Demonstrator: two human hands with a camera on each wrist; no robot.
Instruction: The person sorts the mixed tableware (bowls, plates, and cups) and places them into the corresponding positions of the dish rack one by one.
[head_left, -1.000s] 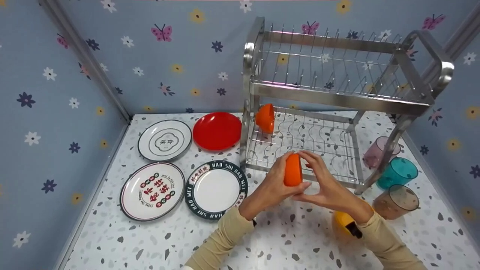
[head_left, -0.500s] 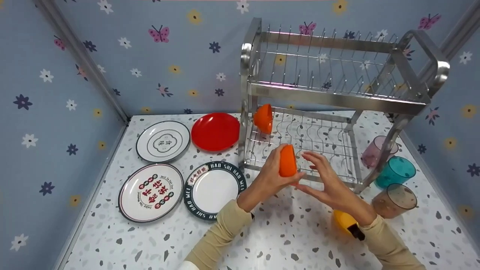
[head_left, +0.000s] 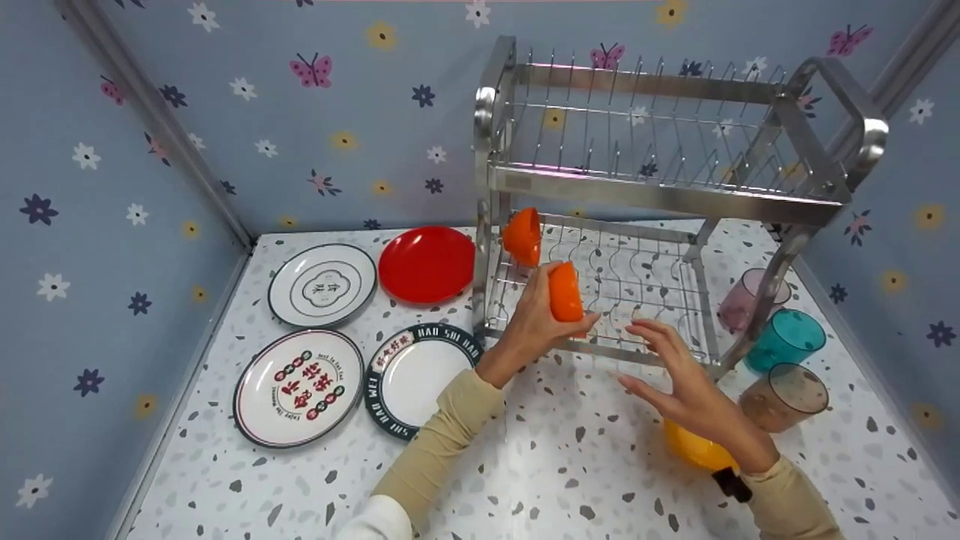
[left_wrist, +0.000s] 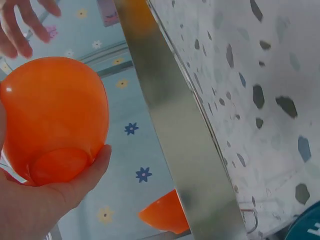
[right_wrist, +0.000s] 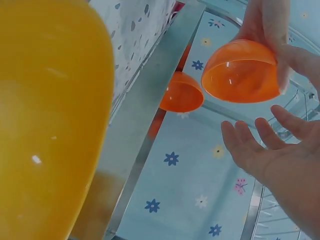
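Gripped the orange bowl (head_left: 566,292) in the curled fingers of the left hand (head_left: 534,319), over the rack's lower tier (head_left: 611,350) — and held the right hand (head_left: 694,390) near it, fingers parted, gripping nothing!

Speckled table (head_left: 540,480) bears four plates (head_left: 298,388); metal rack (head_left: 652,196); three cups (head_left: 784,343); yellow bowl (head_left: 694,448).

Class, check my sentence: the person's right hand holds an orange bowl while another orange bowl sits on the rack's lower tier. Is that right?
No, wrong side: the head view shows the left hand holding that orange bowl, with the right hand apart from it. The rest is correct.
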